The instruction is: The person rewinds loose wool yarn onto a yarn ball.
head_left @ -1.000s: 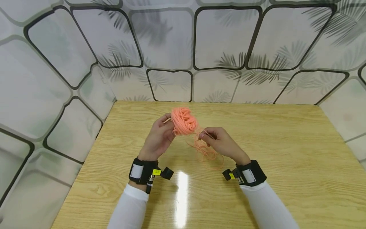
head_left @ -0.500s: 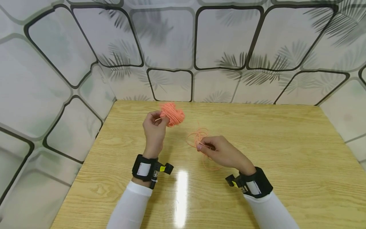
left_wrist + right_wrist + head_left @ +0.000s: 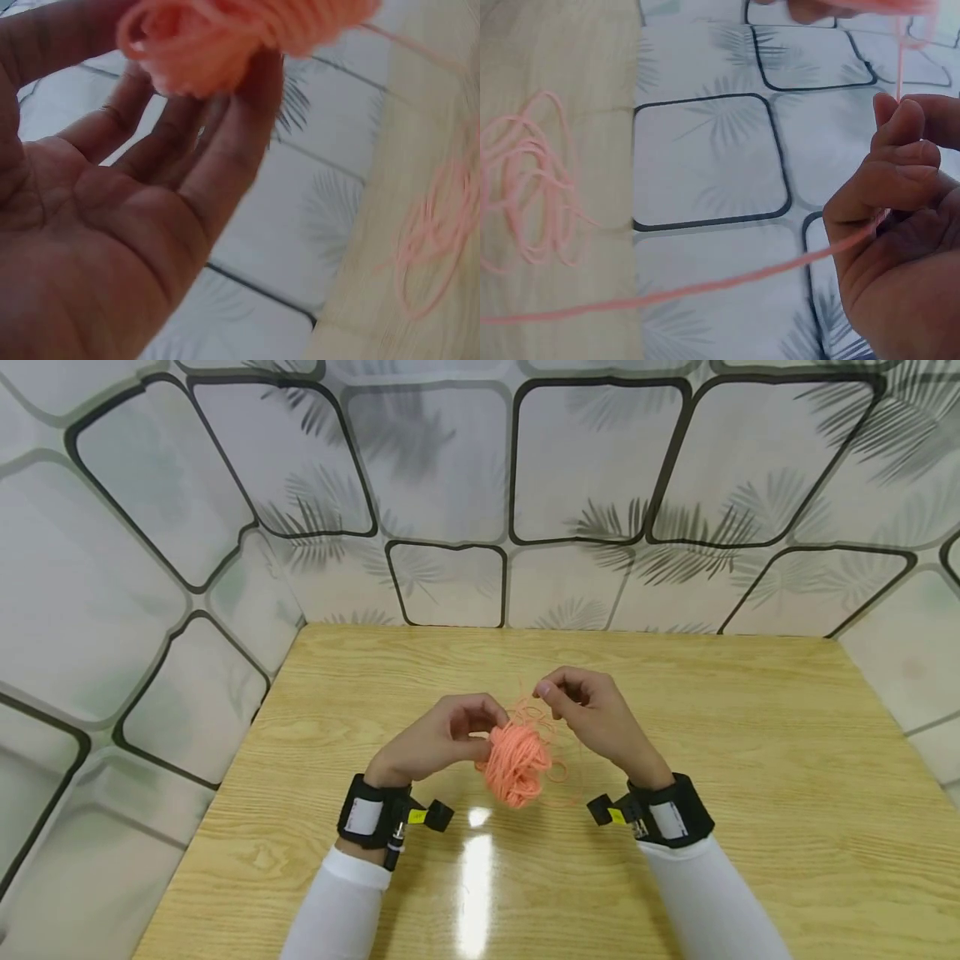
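Observation:
A ball of coral yarn (image 3: 516, 766) is held up over the table, gripped between the thumb and fingers of my left hand (image 3: 438, 735). In the left wrist view the yarn ball (image 3: 225, 41) sits at the fingertips, away from the palm. My right hand (image 3: 596, 714), beyond and to the right of the ball, pinches a strand between thumb and forefinger. The right wrist view shows this strand (image 3: 735, 281) passing through the curled fingers of the right hand (image 3: 900, 180), one part running up to the ball, the other trailing left.
A loose tangle of the same yarn (image 3: 529, 187) lies on the wooden table (image 3: 750, 760), partly behind the ball in the head view. A patterned wall covering (image 3: 450, 585) rises at the table's back edge. Both wrists wear black camera straps (image 3: 671, 810).
The left hand swung the yarn ball left and away, then back right and nearer my body. My right hand first dipped nearer, then rose away from me, still pinching the strand.

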Demonstrator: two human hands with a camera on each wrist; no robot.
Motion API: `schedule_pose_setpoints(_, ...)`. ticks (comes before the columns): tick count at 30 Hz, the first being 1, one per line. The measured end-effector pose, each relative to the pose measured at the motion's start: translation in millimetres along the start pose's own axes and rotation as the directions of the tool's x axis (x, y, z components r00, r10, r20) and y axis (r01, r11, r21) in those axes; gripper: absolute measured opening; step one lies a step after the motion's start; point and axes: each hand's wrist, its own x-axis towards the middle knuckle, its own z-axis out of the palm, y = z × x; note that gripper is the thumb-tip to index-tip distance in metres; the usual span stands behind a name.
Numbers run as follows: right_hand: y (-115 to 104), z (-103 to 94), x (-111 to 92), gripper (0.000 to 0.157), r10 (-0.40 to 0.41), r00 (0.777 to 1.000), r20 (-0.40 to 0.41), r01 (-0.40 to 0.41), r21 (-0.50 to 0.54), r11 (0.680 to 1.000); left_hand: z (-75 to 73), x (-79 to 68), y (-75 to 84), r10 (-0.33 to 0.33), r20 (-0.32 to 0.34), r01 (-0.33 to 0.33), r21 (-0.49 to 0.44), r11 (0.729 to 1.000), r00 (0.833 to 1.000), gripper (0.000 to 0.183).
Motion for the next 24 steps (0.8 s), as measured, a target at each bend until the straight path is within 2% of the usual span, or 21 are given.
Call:
schedule_pose_setpoints(1, 0.6, 1.9, -0.2, 0.017, 0.012, 1.0, 0.007, -0.012, 0.013, 1.0, 1.7, -0.5, 0.7, 0.02, -0.018, -0.021, -0.055, 0.998, 1.0, 0.019)
schedule_pose_setpoints(3, 1.4, 6.5, -1.9, 0.017, 0.038, 0.999, 0.031, -0.039, 0.031, 0.999, 4.8, -0.8, 1.1, 0.049, -0.1, -0.065, -0.165, 0.984, 0.994, 0.021)
schedule_pose_setpoints(5, 1.7, 11.8, -4.0, 0.017, 0.055, 0.997, 0.057, -0.057, 0.031, 0.998, 6.9, 0.1, 0.4, 0.053, -0.228, -0.114, -0.266, 0.957, 0.972, 0.022)
schedule_pose_setpoints(6, 2.1, 14.7, -5.5, 0.017, 0.064, 0.995, 0.072, -0.065, 0.017, 0.998, 7.8, 0.9, 0.0, 0.043, -0.302, -0.139, -0.306, 0.942, 0.952, 0.023)
schedule_pose_setpoints(7, 4.6, 17.8, -6.9, 0.016, 0.068, 0.994, 0.089, -0.068, -0.002, 0.998, 8.5, 2.0, -0.2, 0.025, -0.381, -0.163, -0.337, 0.927, 0.924, 0.025)
schedule_pose_setpoints(8, 7.5, 20.8, -8.7, 0.016, 0.068, 0.992, 0.11, -0.065, -0.027, 0.997, 9.0, 3.5, -0.2, 0.001, -0.458, -0.186, -0.359, 0.915, 0.889, 0.027)
schedule_pose_setpoints(10, 11.3, 26.7, -12.0, 0.017, 0.066, 0.986, 0.154, -0.054, -0.082, 0.995, 9.3, 6.8, -0.7, -0.051, -0.602, -0.218, -0.365, 0.905, 0.797, 0.029)
schedule_pose_setpoints(11, 12.7, 29.2, -13.9, 0.018, 0.059, 0.982, 0.179, -0.039, -0.111, 0.993, 9.2, 8.5, -1.6, -0.07, -0.665, -0.216, -0.338, 0.916, 0.744, 0.03)
schedule_pose_setpoints(12, 13.5, 31.2, -15.7, 0.019, 0.052, 0.978, 0.201, -0.023, -0.142, 0.99, 9.3, 9.7, -2.8, -0.073, -0.717, -0.192, -0.281, 0.94, 0.693, 0.03)
schedule_pose_setpoints(13, 13.5, 32.7, -17.4, 0.02, 0.043, 0.974, 0.221, -0.006, -0.165, 0.986, 8.9, 10.8, -5.1, -0.067, -0.757, -0.154, -0.218, 0.964, 0.65, 0.029)
schedule_pose_setpoints(14, 12.7, 33.5, -18.8, 0.021, 0.034, 0.971, 0.236, 0.011, -0.185, 0.983, 8.9, 11.3, -7.3, -0.052, -0.783, -0.099, -0.144, 0.985, 0.62, 0.027)
schedule_pose_setpoints(15, 9.7, 33.5, -20.1, 0.021, 0.03, 0.969, 0.244, 0.019, -0.197, 0.98, 9.0, 11.4, -10.3, -0.032, -0.796, -0.028, -0.062, 0.998, 0.604, 0.026)
schedule_pose_setpoints(16, 6.6, 32.7, -20.7, 0.021, 0.019, 0.97, 0.244, 0.032, -0.205, 0.978, 9.6, 10.8, -12.8, -0.01, -0.798, 0.047, 0.022, 0.999, 0.603, 0.024)
schedule_pose_setpoints(17, 4.0, 31.4, -20.8, 0.02, 0.009, 0.972, 0.237, 0.041, -0.207, 0.977, 10.7, 9.9, -14.6, 0.009, -0.788, 0.118, 0.104, 0.988, 0.616, 0.022)
schedule_pose_setpoints(18, 1.1, 29.6, -20.2, 0.019, 0.0, 0.975, 0.221, 0.047, -0.206, 0.977, 12.0, 8.5, -16.7, 0.018, -0.764, 0.17, 0.167, 0.971, 0.645, 0.021)
schedule_pose_setpoints(21, -7.4, 21.3, -15.7, 0.018, -0.027, 0.989, 0.148, 0.053, -0.175, 0.983, 17.9, 3.2, -18.4, -0.032, -0.637, 0.242, 0.245, 0.939, 0.77, 0.018)
schedule_pose_setpoints(23, -13.8, 15.3, -11.7, 0.016, -0.044, 0.995, 0.094, 0.058, -0.152, 0.987, 22.4, -0.5, -17.6, -0.095, -0.52, 0.251, 0.239, 0.938, 0.849, 0.017)
schedule_pose_setpoints(24, -15.9, 12.5, -9.8, 0.015, -0.048, 0.996, 0.073, 0.058, -0.141, 0.988, 24.2, -2.1, -17.7, -0.125, -0.459, 0.251, 0.224, 0.942, 0.88, 0.017)
